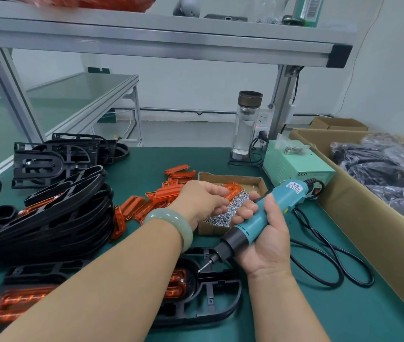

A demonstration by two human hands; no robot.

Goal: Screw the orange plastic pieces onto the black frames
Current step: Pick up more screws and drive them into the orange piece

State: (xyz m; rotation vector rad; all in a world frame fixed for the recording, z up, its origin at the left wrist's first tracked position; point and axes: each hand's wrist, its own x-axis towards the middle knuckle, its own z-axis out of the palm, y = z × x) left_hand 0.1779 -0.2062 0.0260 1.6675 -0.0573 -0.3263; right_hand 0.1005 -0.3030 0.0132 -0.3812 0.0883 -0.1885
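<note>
A black frame point(223, 302) lies flat at the near edge with orange plastic pieces point(177, 283) set in it, partly hidden under my left forearm. My right hand point(265, 245) grips a teal electric screwdriver point(267, 215), its bit pointing down-left just above the frame. My left hand point(202, 201) reaches into a small cardboard box point(252, 180) of silver screws point(225, 211), fingers curled over the pile; what they pinch is hidden. Loose orange pieces point(161, 196) lie left of the box.
Stacks of black frames point(55, 208) fill the left side, more behind point(55, 159). A glass bottle point(246, 124) and a pale green power unit point(297, 164) stand at the back. The screwdriver cable point(329, 257) loops on the mat. A large carton of bagged parts point(378, 169) borders the right.
</note>
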